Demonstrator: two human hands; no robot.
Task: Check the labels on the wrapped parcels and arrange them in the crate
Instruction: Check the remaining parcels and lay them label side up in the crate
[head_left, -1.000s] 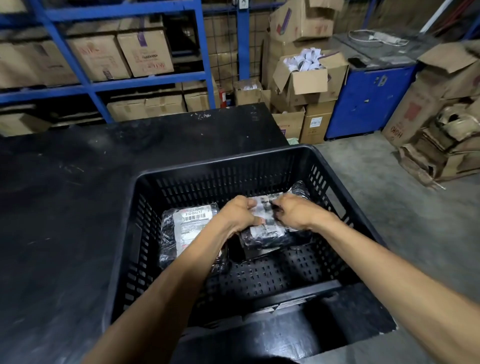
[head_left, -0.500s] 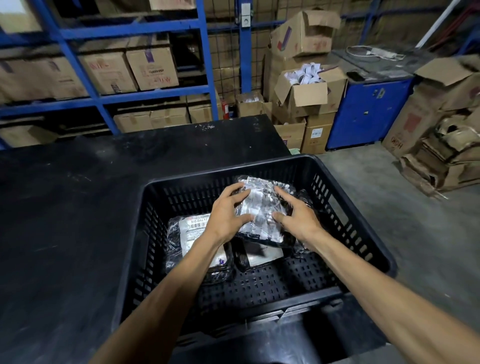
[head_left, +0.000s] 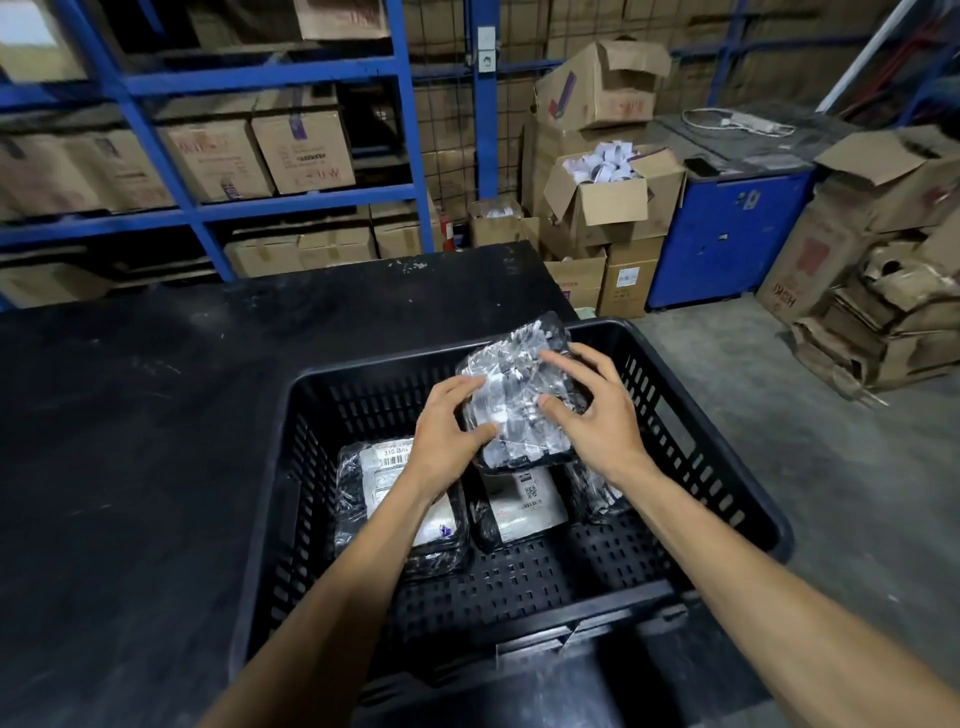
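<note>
Black plastic crate (head_left: 727, 457) sits on the dark table (head_left: 130, 441), and in the head view, the only one we get, the big change is that the shiny wrapped parcel (head_left: 519, 395) is now up out of the stack. A second ago it was lying low on the others; now it's tilted up near the far rim, face toward the camera. Looks like the label check is happening right now, though the wrap glares too much to read anything.

Left hand (head_left: 447, 431) pinches the parcel's left edge, fingers curled around it. Right hand (head_left: 597, 421) grips the right side with fingers spread over the front.

Below, three more parcels lie along the crate floor: left parcel (head_left: 374, 493), middle parcel (head_left: 524, 504) and a mostly hidden right parcel (head_left: 592, 493). The near half of the floor is bare, so there's plenty of room to set this one down. Crate walls are tall, so I'd lower it straight down.
</note>
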